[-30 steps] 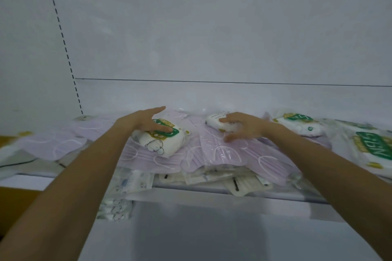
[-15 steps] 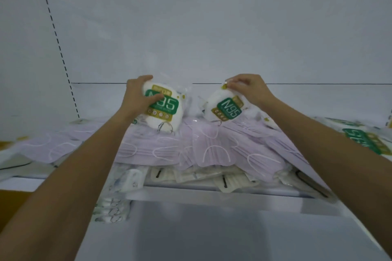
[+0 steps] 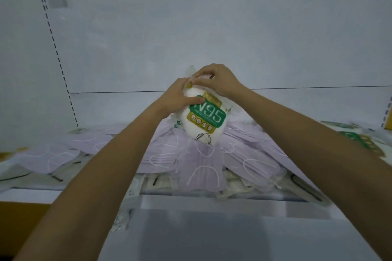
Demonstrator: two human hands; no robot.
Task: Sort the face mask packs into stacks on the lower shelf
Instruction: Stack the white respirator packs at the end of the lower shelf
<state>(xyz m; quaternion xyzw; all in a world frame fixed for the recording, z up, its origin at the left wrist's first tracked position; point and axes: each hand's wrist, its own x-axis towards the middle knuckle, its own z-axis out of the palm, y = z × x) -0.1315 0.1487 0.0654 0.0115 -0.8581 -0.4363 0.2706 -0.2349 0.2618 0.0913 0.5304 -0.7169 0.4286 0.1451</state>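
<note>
N95 pack [image 3: 204, 118] is held above the lilac packs [image 3: 203, 167], long axis near upright, slightly tilted; left hand [image 3: 176, 97] grips its upper left edge; right hand [image 3: 214, 80] pinches its top; lower shelf [image 3: 212, 235] lies below both hands, nearer the person.

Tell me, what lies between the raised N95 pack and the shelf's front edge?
Between the N95 pack and the shelf edge lies a heap of purple mask packs, with pale packs under them, as the head view shows.
</note>
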